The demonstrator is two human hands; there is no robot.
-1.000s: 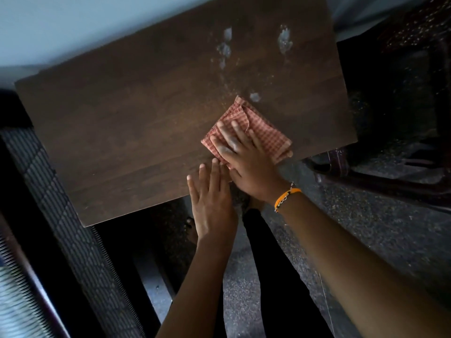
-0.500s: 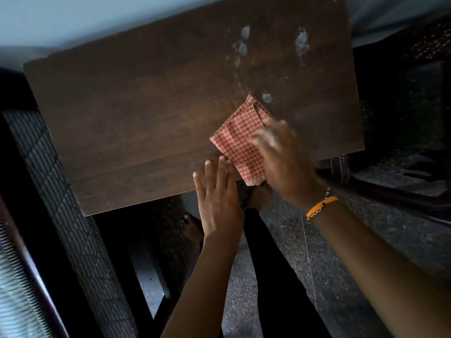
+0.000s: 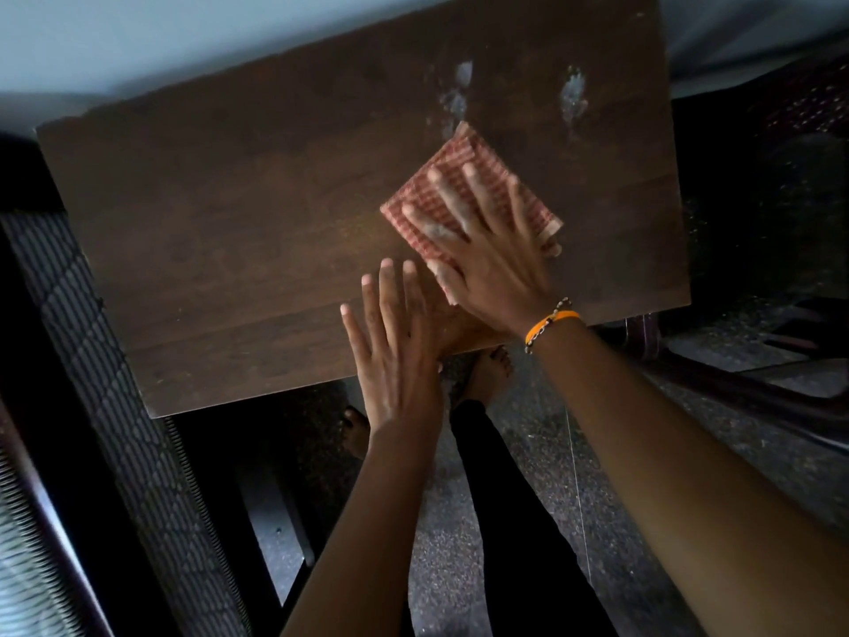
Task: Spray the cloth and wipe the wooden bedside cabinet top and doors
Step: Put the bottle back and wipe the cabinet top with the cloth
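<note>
The dark wooden cabinet top (image 3: 239,232) fills the upper middle of the head view. A folded red-and-white checked cloth (image 3: 464,177) lies flat on its right half. My right hand (image 3: 487,250), with an orange bracelet at the wrist, presses flat on the cloth with fingers spread. My left hand (image 3: 395,342) rests flat and empty on the near edge of the top, just left of the right hand. Pale dusty smears (image 3: 572,96) mark the wood beyond the cloth. The cabinet doors are hidden under the top.
A bed frame with a patterned mattress edge (image 3: 115,360) runs along the left. A dark chair (image 3: 781,250) stands to the right of the cabinet. My legs and bare feet (image 3: 487,374) stand on the speckled floor below the near edge. A pale wall is behind.
My right hand shifted from the cloth's near right corner to flat on top of it and pushed it away from the near edge toward the smears. The left hand stayed put.
</note>
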